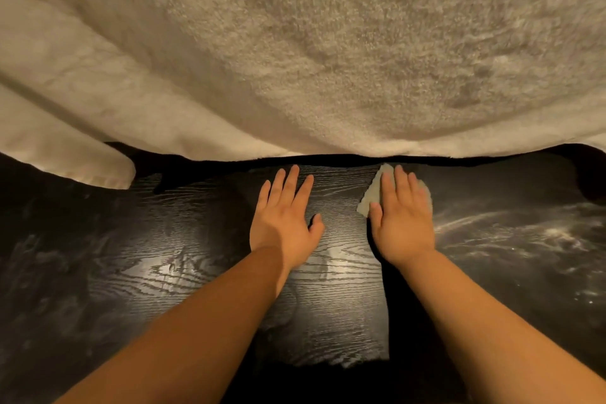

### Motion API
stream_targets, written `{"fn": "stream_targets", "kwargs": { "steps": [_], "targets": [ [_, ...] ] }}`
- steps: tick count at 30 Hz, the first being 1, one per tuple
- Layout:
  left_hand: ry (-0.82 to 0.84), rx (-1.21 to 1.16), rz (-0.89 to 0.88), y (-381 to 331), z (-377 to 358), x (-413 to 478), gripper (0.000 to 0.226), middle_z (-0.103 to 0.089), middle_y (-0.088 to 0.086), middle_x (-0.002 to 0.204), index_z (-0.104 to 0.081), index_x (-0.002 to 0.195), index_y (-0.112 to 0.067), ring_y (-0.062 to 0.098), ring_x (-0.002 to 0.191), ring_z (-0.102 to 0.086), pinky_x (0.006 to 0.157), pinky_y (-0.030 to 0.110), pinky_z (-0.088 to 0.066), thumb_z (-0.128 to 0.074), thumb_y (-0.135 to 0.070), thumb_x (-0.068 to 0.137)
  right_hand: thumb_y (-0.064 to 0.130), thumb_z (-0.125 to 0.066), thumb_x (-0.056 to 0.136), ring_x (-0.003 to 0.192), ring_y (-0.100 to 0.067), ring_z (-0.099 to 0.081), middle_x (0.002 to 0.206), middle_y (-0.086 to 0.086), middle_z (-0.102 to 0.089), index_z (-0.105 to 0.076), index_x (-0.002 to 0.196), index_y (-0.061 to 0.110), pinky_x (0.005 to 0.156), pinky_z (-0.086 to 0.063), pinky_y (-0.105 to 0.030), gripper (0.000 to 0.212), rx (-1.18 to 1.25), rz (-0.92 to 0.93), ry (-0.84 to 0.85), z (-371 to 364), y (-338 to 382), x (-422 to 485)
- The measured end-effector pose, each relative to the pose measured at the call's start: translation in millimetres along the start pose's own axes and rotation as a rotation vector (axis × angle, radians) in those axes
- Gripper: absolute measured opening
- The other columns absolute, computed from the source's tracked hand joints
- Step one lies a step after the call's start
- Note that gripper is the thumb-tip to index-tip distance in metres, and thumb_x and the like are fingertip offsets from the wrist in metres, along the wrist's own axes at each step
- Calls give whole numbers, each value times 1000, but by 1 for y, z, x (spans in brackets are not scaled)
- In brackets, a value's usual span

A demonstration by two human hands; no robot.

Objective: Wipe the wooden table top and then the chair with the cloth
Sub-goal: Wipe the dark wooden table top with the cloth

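Cloth [372, 192] flat under right hand [401, 220]

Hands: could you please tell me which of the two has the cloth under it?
The right hand, pressed flat on the pale cloth; the left hand lies flat on the bare wooden table top, with no cloth beneath.

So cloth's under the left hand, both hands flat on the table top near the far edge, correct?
No: the cloth is under the right hand; the left hand lies bare on the table top. Both hands are flat near the far edge, as the head view shows.
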State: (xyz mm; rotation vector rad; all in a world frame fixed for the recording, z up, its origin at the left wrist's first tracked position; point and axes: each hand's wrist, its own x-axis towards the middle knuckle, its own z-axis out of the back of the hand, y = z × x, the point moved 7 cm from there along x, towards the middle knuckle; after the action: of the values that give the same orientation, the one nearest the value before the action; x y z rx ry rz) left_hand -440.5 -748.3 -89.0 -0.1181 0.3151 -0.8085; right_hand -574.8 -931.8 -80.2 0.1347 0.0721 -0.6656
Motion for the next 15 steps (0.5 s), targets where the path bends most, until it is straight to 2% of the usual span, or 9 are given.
{"fn": "stream_targets", "kwargs": {
  "steps": [3,5,6,8,10,12,15],
  "targets": [
    [4,14,0,0,0,1,78,12,1,176,-1,169,-30,23,162,13,131,46,5,-25,-59,101,43,-28,107,157,-38,-9,171,-16,-12,-19,164,8,129,-10,-51,67,-18,203,91,-5,-3,-31],
    [13,35,6,0,-1,1,78,13,0,176,0,169,-30,23,162,14,131,46,5,-23,-59,101,45,-31,106,156,-39,-16,169,-17,-19,-23,162,7,128,-15,-53,68,-61,229,93,-4,-19,-12],
    [16,39,8,0,0,1,78,14,0,176,1,169,-30,23,162,14,131,46,4,-22,-60,101,45,-30,105,151,-42,-25,165,-22,-29,-30,159,4,126,-19,-54,68,-82,193,60,0,-28,5],
    [12,37,10,-1,2,1,78,14,0,176,1,169,-30,23,162,13,131,46,4,-22,-60,101,47,-21,100,130,-45,-44,142,-29,-51,-49,143,-2,117,-30,-53,70,-108,36,57,9,-46,45],
    [10,41,9,-1,2,0,77,14,0,176,2,169,-30,23,162,13,131,46,4,-22,-60,101,49,-12,96,115,-44,-49,126,-29,-58,-55,129,-1,109,-33,-53,74,-119,-81,93,15,-48,60],
    [16,48,8,0,1,0,78,13,0,176,2,169,-30,23,162,13,131,46,3,-23,-59,101,47,-17,98,126,-46,-44,139,-31,-50,-49,140,-2,115,-29,-54,72,-106,-83,70,15,-39,47],
    [13,61,10,-1,1,2,78,11,2,176,0,169,-29,24,162,11,132,46,2,-23,-59,101,43,-26,104,152,-46,-20,167,-24,-21,-24,161,2,127,-9,-51,70,-75,16,41,3,-14,-9]
  ]
}}
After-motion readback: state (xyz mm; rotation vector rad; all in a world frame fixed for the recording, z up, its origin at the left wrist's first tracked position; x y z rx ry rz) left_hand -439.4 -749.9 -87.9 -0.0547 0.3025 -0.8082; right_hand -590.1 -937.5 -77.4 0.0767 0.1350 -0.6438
